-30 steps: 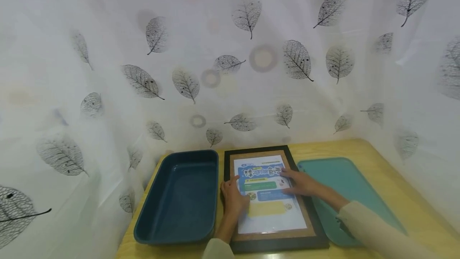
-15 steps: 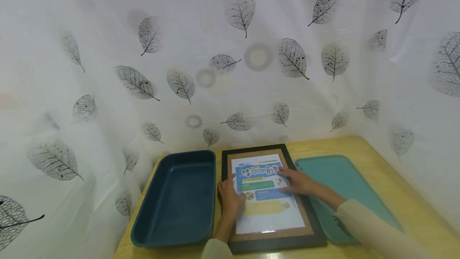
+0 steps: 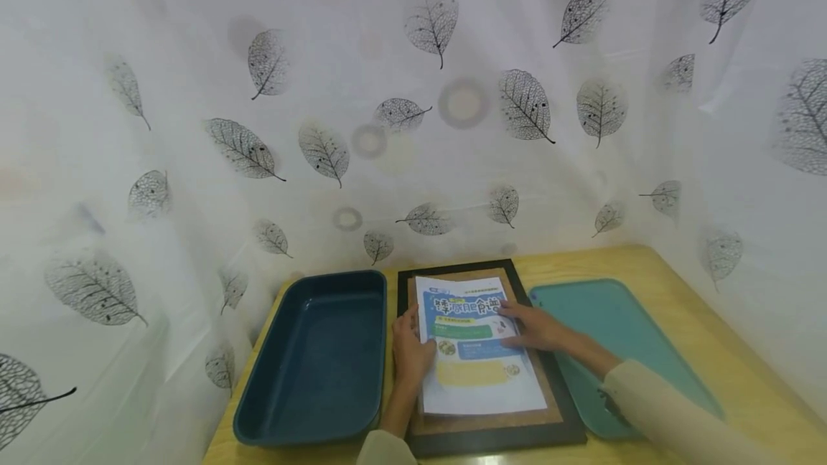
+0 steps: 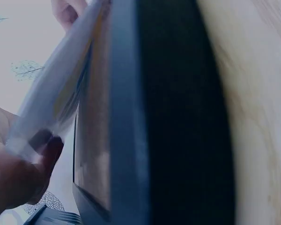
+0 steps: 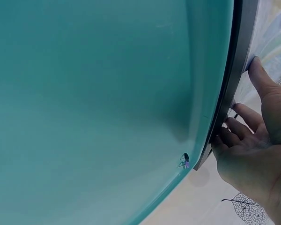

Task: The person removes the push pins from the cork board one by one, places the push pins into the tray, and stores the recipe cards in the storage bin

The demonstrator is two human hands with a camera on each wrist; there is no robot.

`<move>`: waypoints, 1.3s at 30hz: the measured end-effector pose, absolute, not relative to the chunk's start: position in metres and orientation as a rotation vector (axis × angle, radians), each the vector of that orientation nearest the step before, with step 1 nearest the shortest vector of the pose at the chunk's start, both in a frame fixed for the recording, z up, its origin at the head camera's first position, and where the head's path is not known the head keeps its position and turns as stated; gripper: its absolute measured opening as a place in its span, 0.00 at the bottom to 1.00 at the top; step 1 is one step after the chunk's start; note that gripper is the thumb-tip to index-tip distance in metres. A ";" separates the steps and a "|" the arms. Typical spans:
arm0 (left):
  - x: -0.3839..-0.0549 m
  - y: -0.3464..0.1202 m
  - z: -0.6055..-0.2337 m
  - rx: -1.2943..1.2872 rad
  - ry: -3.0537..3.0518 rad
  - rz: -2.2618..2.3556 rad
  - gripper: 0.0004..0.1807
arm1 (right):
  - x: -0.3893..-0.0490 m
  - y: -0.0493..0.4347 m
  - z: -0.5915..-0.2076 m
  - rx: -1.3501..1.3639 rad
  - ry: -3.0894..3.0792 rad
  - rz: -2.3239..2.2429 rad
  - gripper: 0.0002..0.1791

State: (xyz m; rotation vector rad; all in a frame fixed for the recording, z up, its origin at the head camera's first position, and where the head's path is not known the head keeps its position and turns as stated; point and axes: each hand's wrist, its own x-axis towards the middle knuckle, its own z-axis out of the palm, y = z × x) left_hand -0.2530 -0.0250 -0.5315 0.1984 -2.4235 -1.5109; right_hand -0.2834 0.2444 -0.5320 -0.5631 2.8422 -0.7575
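Observation:
A printed sheet [image 3: 474, 372] with blue, green and yellow blocks lies over a black-framed brown board [image 3: 517, 433]. My left hand [image 3: 411, 354] pinches the sheet's left edge, thumb on top and fingers beneath. In the left wrist view, the sheet [image 4: 51, 93] rises off the board at a slant, with that left hand [image 4: 18, 173] holding its edge. My right hand [image 3: 539, 325] rests on the sheet's right side, fingers spread. In the right wrist view, the right hand [image 5: 257, 136] has its thumb against the sheet and its other fingers near the frame edge [image 5: 229, 75].
A deep dark-blue tray [image 3: 310, 425] stands left of the frame. To the right lies a shallow teal tray [image 3: 614, 329], partly under the right forearm. All rest on a light wooden table [image 3: 665, 285]. A leaf-printed curtain [image 3: 362, 34] hangs around the table.
The sheet's left edge has come up off the board, and my left fingers have slipped beneath it. The right hand has stayed at the sheet's right side. The view has shifted slightly.

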 end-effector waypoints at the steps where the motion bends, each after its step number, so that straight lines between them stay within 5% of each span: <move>1: -0.253 -0.025 -0.530 0.224 -2.430 -1.531 0.43 | -0.283 0.244 -0.531 -0.556 2.839 -0.761 0.43; 22: -0.232 -0.039 -0.518 0.270 -2.369 -1.736 0.33 | -0.289 0.242 -0.536 -0.504 2.784 -0.845 0.51; 39: -0.225 -0.102 -0.468 0.198 -2.281 -1.752 0.34 | -0.285 0.249 -0.529 -0.672 2.809 -0.796 0.44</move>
